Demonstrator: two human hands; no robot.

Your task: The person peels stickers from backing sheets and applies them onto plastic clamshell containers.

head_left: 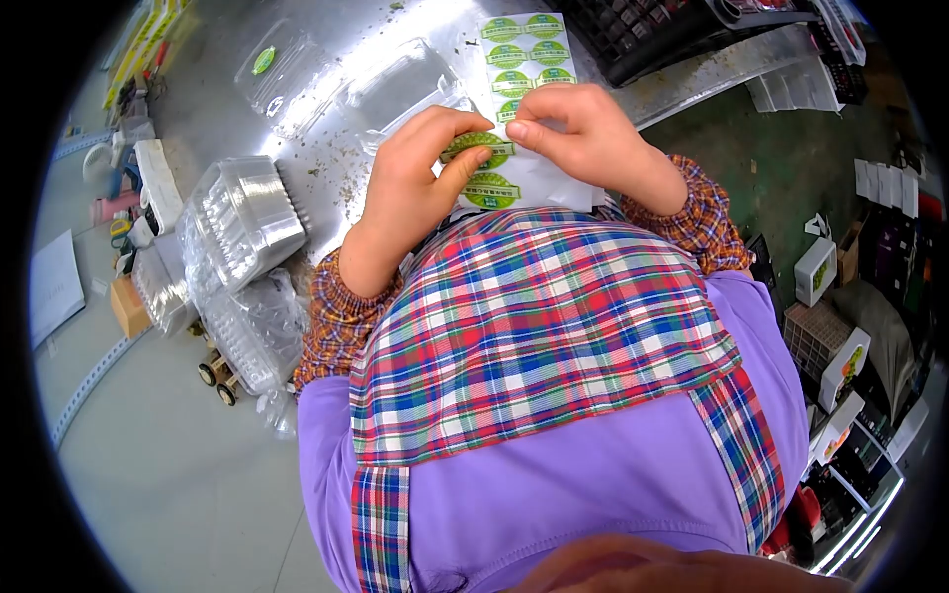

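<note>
Sticker sheet (494, 71): on the metal table (336, 163), its near end by the plaid apron (544, 296).
Left hand (420, 163): thumb and forefinger bent over a green oval sticker (492, 186), tips slightly apart.
Right hand (583, 128): thumb and forefinger drawn close; I cannot tell whether they pinch anything.
Peeling: seemingly the step in hand (my reading); next calls for a gentle, even lift.
Hidden: sheet under the fingers; far-right crate (628, 49) cut off.
</note>
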